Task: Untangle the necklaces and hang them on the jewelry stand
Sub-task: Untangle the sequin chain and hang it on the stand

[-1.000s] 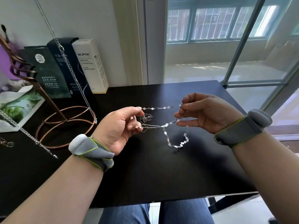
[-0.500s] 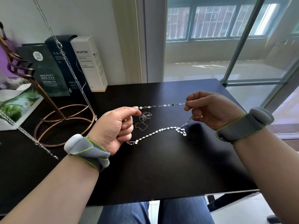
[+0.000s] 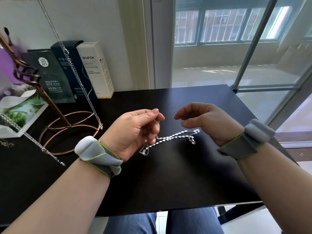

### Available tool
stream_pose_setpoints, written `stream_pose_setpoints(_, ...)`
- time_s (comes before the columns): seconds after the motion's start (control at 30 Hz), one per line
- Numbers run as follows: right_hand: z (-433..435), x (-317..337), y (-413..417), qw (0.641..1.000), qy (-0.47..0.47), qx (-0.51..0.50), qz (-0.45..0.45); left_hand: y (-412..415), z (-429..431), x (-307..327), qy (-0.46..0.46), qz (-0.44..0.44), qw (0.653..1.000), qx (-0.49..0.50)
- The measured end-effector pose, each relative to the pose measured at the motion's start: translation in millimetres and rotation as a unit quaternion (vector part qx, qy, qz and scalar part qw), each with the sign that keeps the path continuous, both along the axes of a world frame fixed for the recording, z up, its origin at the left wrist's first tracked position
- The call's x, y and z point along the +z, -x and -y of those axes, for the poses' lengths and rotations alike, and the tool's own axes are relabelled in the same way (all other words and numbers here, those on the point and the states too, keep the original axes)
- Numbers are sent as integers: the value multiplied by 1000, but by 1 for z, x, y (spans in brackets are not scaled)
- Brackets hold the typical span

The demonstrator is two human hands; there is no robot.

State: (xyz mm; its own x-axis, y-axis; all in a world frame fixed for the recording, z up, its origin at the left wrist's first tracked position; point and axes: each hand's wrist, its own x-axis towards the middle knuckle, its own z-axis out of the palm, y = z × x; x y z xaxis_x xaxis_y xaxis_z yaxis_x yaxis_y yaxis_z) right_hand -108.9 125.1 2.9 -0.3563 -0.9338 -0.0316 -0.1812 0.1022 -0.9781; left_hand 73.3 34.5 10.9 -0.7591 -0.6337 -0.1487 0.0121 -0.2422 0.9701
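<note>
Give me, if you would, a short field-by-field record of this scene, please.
left hand: fingers curled on one end of the silver necklace
right hand: loosely curled, holds nothing that shows
necklace: its free part lies on the black table between the hands
jewelry stand: copper, at far left
chain: hangs down past the stand's base

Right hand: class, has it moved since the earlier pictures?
Yes. The right hand has shifted left, away from the table's far right corner and toward the left hand.
</note>
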Motion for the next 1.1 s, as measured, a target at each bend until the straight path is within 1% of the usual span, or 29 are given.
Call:
stream_pose_setpoints(0.13, 5, -3, -19, 995, 30, 86, 47, 6, -5, 7, -4, -38, 999, -10)
stream_pose_setpoints(0.2, 8, -6, -26, 991, 29, 104, 75, 7, -5, 10, -9, -59, 998, 1)
stream_pose_setpoints(0.33, 11, -6, -32, 994, 41, 61, 76, 4, -1, 13, -1, -66, 997, 39)
stream_pose_setpoints(0.4, 12, -6, -32, 994, 47, 37, 92, 1, 2, 14, -18, -80, 995, 62)
stream_pose_setpoints(0.47, 10, -7, -31, 994, 51, 30, 87, 1, 3, 14, -52, -105, 990, 81)
stream_pose_setpoints(0.6, 10, -9, -33, 999, 46, 16, 25, 0, 5, 16, -108, -162, 976, 99)
stream_pose_setpoints(0.67, 10, -11, -36, 999, 28, 10, -23, 0, 6, 19, -114, -177, 972, 104)
stream_pose_setpoints(0.73, 8, -13, -38, 995, -6, 19, -95, 1, 6, 20, -116, -185, 970, 107)
stream_pose_setpoints(0.83, 5, -7, -45, 967, -64, 80, -235, 0, 6, 23, -100, -186, 971, 112)
stream_pose_setpoints(0.9, 2, 0, -50, 942, -80, 119, -303, 0, 6, 23, -85, -173, 975, 110)
stream_pose_setpoints(0.93, 1, 5, -52, 934, -79, 133, -323, -1, 5, 22, -75, -162, 978, 108)
stream_pose_setpoints(1.0, -1, 15, -55, 928, -69, 155, -333, -2, 5, 20, -49, -127, 986, 100)
stream_pose_setpoints(1.1, 0, 29, -56, 944, -38, 160, -286, -4, 2, 15, -11, -67, 994, 88)
